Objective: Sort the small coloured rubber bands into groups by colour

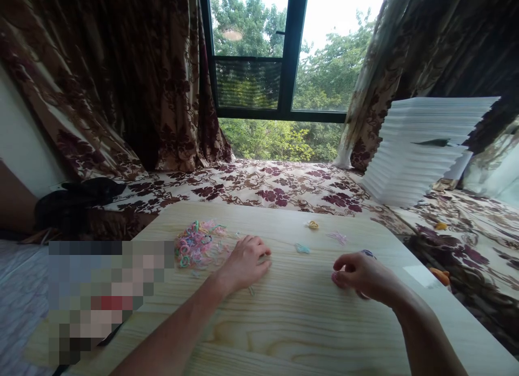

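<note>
A heap of small multicoloured rubber bands lies at the left of the wooden table, with loose ones spread toward my left hand. That hand rests low over the tabletop, its fingers loosely bent and the thumb apart from them; nothing shows between them. A pale band lies just below it. At the right, my right hand is curled, thumb and forefinger closing at some pink rubber bands. Its palm hides most of what is beneath. A dark bluish-purple bunch shows behind its knuckles.
Small separate groups lie farther back on the table: yellowish bands, light-blue bands and pale purple bands. A blurred-out patch covers the left edge. A tall white paper stack stands at the back right.
</note>
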Demonstrator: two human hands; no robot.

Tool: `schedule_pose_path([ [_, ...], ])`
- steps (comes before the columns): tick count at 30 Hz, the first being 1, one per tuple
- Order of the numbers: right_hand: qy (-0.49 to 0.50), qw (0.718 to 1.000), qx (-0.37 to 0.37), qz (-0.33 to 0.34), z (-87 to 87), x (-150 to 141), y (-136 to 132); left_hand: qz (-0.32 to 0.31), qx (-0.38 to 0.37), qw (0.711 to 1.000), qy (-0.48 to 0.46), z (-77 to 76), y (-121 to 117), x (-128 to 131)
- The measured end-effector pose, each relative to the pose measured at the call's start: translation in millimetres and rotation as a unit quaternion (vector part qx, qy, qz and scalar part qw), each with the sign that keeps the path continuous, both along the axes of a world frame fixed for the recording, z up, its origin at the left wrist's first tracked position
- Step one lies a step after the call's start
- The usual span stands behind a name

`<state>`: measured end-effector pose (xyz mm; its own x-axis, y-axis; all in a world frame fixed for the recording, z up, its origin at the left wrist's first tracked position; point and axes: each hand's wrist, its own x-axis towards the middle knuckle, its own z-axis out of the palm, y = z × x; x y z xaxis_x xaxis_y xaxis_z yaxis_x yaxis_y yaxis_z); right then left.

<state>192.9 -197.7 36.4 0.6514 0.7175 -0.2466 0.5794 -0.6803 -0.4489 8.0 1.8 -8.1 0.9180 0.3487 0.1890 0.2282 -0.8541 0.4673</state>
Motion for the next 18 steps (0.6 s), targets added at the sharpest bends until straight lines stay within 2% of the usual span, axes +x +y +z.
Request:
schedule_pose_path([
  [5,0.018,1.0,0.002,0.018,-5.4,1.2,1.0,-0.002,0.002,1.0,0.003,-1.1,0.7,1.1],
  [11,0.085,0.994,0.067,0.02,-1.8,2.5,-0.5,-0.001,0.009,1.0,0.0,-3.0,1.7,1.6],
  [15,-0.001,0.996,0.086,0.033,9.0,11.8,-13.8,-0.003,0.008,1.0,-0.011,-4.0,1.8,1.6],
  [18,-0.09,0.995,0.037,0.007,13.2,17.8,-28.6,-0.004,0.006,1.0,-0.01,-3.5,1.4,1.3],
])
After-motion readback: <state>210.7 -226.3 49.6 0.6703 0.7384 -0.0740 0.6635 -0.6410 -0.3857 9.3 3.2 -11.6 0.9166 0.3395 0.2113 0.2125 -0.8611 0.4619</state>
